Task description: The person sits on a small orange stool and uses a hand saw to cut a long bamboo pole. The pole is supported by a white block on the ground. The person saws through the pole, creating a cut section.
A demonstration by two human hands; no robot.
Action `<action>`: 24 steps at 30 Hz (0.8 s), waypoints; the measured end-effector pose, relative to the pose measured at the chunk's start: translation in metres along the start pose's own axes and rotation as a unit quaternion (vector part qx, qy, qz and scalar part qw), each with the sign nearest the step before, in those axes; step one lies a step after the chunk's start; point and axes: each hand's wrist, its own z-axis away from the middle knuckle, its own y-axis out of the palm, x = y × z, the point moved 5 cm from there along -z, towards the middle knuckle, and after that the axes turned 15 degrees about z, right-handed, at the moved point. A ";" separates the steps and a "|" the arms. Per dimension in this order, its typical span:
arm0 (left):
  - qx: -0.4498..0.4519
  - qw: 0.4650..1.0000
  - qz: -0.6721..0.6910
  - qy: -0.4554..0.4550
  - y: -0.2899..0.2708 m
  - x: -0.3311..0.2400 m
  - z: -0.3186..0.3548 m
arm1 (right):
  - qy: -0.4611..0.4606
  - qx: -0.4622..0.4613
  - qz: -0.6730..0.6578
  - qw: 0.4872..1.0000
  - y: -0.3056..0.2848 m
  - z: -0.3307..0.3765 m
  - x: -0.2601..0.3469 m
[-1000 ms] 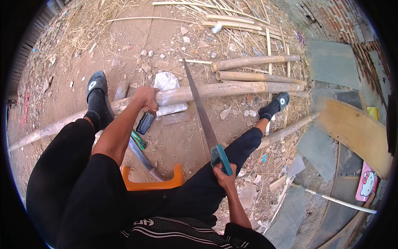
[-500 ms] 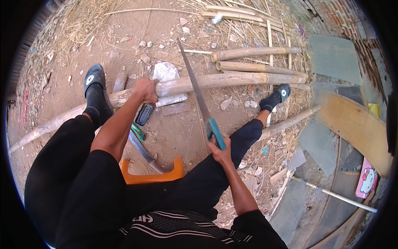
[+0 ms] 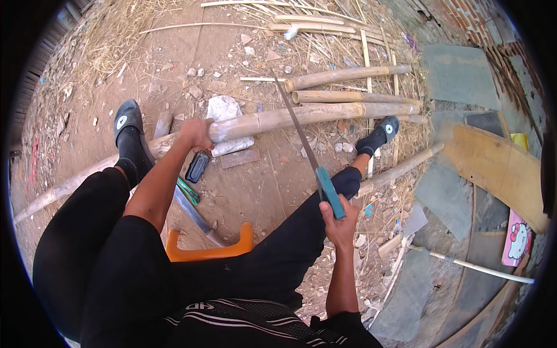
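**Sawing bamboo out in the dirt yard**

Bare dirt ground (image 3: 261,185), dusty, littered with dry straw and stone chips. Working outward from the bamboo pole (image 3: 290,117) as the reference:

- Closest in, well short of the pole: orange plastic stool (image 3: 209,252) under the black-trousered legs, with a long knife (image 3: 194,211) lying flat on the dirt just past it.
- Right hand (image 3: 339,223) on the near side of the pole, wrapped fully around the teal handle of a handsaw (image 3: 307,153). Blade running up and away, crossing the pole about mid-length.
- Left hand (image 3: 194,132) clamped over the pole's cut end, pinning it onto a whitish stone (image 3: 223,110). Small dark case (image 3: 197,166) just below that end.
- Sandalled feet planted either side, the left foot (image 3: 127,119) beside the held end.

Looks like mid-cut: blade seemingly on the bamboo, though can't tell how deep the kerf goes. Judging by that, next stroke wanting a firm downward hold from the left hand and a straight pull, so no rolling on the stone and no binding.

Beyond the pole: more cut poles (image 3: 348,75) stacked side by side, thin split strips past those. Off to the right, grey slabs (image 3: 458,75), a curved wooden board (image 3: 499,168), and a brick wall (image 3: 470,17) at the far corner.
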 end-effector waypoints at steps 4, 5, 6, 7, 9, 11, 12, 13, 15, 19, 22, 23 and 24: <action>-0.006 1.000 -0.004 0.005 0.018 -0.003 0.009 | 0.027 -0.024 -0.032 0.999 -0.002 0.072 -0.031; -0.007 1.000 -0.008 0.006 0.023 -0.004 0.010 | 0.045 -0.024 -0.050 0.997 0.004 0.088 -0.047; -0.006 1.000 -0.014 0.006 0.025 -0.004 0.012 | 0.066 -0.024 -0.072 0.995 0.010 0.094 -0.050; -0.005 1.000 -0.020 0.006 0.028 -0.004 0.014 | 0.023 -0.022 -0.026 0.999 0.010 0.099 -0.047; -0.006 1.000 -0.027 -0.012 0.030 -0.010 0.019 | -0.063 -0.020 0.066 0.996 0.010 0.106 -0.036; -0.014 0.999 -0.031 -0.015 0.030 -0.012 0.018 | -0.004 -0.032 -0.004 0.999 0.026 0.121 -0.057; -0.021 0.999 -0.032 -0.012 0.031 -0.012 0.017 | 0.005 -0.031 -0.015 0.999 0.030 0.122 -0.061; -0.027 0.999 -0.032 -0.008 0.032 -0.011 0.015 | 0.013 -0.030 -0.026 0.999 0.032 0.123 -0.066; -0.027 0.999 -0.032 -0.001 0.035 -0.013 0.010 | 0.018 -0.055 -0.031 0.998 0.031 0.125 -0.073; -0.033 0.999 -0.035 -0.011 0.041 -0.027 0.009 | 0.033 -0.094 -0.077 0.992 0.003 0.125 -0.062; -0.067 0.998 -0.016 0.002 0.042 -0.029 0.008 | 0.022 -0.112 -0.097 0.989 -0.012 0.121 -0.054; -0.075 0.997 -0.015 0.010 0.043 -0.030 0.008 | 0.006 -0.119 -0.088 0.989 -0.015 0.118 -0.050; -0.083 0.996 -0.015 0.018 0.043 -0.032 0.008 | 0.010 -0.125 -0.087 0.988 -0.015 0.117 -0.051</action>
